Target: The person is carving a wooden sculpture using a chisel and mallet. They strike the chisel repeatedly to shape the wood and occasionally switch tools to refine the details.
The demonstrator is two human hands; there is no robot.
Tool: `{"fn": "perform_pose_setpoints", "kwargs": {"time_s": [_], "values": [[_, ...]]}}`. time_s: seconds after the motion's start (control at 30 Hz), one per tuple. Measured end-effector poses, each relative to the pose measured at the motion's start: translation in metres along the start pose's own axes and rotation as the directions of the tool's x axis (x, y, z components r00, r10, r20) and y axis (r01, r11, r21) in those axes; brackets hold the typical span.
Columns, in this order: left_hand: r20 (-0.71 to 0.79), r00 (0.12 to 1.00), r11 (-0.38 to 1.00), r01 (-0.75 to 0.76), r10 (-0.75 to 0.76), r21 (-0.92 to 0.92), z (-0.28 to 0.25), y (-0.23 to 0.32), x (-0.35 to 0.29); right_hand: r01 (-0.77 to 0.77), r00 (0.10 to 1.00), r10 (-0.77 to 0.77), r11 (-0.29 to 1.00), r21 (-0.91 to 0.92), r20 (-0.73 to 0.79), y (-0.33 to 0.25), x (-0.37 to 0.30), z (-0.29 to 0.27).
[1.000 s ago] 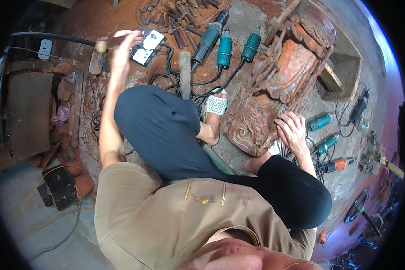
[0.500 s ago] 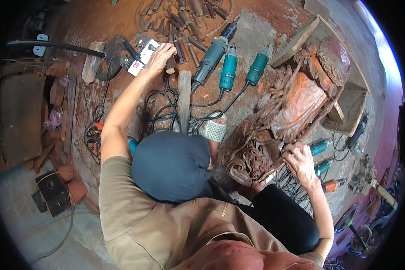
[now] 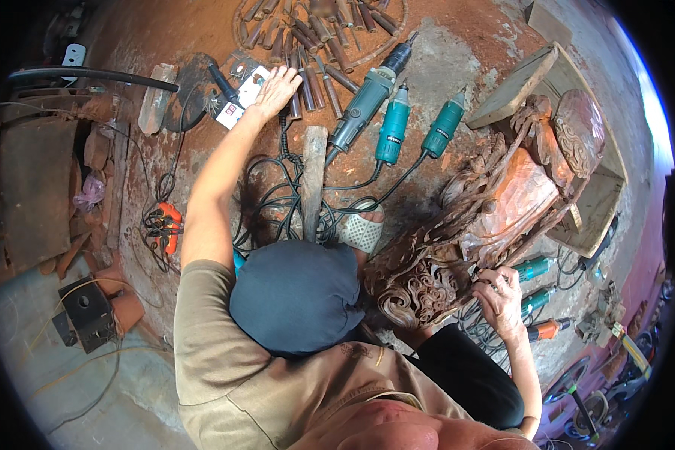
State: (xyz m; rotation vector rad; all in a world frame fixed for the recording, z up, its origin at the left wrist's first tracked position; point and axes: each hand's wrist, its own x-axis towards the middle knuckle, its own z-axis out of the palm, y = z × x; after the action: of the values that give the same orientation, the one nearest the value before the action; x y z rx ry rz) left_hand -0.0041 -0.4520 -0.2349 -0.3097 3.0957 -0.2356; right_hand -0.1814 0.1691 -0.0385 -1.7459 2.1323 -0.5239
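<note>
My left hand (image 3: 277, 90) is stretched out at the far left of centre, fingers extended and apart. It lies over the edge of a white box (image 3: 231, 112), beside several wooden-handled carving chisels (image 3: 315, 88); the fingertips are close to the nearest handles, and I see nothing gripped. On the right, a large reddish-brown wood carving (image 3: 514, 191) lies tilted, its scrolled end close to my legs. My right hand (image 3: 499, 300) has its fingers curled over the edge of that end. The fingertips are partly hidden against the wood.
Beyond the cables, a large power drill-like tool (image 3: 367, 97) and two teal die grinders (image 3: 394, 127) lie on the floor. A wooden stick (image 3: 313, 180) points toward my knee. A wooden box frame (image 3: 611, 202) stands behind the carving. More grinders (image 3: 536, 300) lie to the right.
My left hand's fingers have opened out and lifted off a dark chisel handle, which now lies beside the other chisels. My right hand stays at the carving's edge. The whole view has shifted slightly.
</note>
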Motion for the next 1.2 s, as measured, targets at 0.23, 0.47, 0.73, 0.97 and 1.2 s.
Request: {"fn": "perform_pose_setpoints", "kwargs": {"time_s": [0.23,0.47,0.73,0.97,1.2], "values": [[0.017,0.999,0.999,0.042,-0.042,0.007,0.011,-0.001,0.008,0.006,1.000,-0.006,0.999,-0.032,-0.014,-0.003,0.006,-0.004],[-0.019,0.991,0.991,0.134,-0.135,-0.022,0.010,-0.001,0.006,0.022,1.000,-0.022,1.000,-0.017,-0.010,0.002,0.002,-0.001],[-0.171,0.982,0.997,0.079,-0.076,0.008,0.007,0.000,0.009,0.019,0.999,-0.020,0.999,-0.028,-0.026,0.003,0.002,0.001],[-0.155,0.986,0.997,0.071,-0.066,0.029,-0.034,-0.021,0.043,0.016,1.000,-0.015,0.999,0.032,-0.024,0.008,-0.005,0.004],[0.112,0.994,0.998,0.013,-0.006,-0.058,-0.083,-0.047,0.105,0.047,0.998,-0.045,0.998,0.047,-0.036,0.012,-0.002,0.002]]}}
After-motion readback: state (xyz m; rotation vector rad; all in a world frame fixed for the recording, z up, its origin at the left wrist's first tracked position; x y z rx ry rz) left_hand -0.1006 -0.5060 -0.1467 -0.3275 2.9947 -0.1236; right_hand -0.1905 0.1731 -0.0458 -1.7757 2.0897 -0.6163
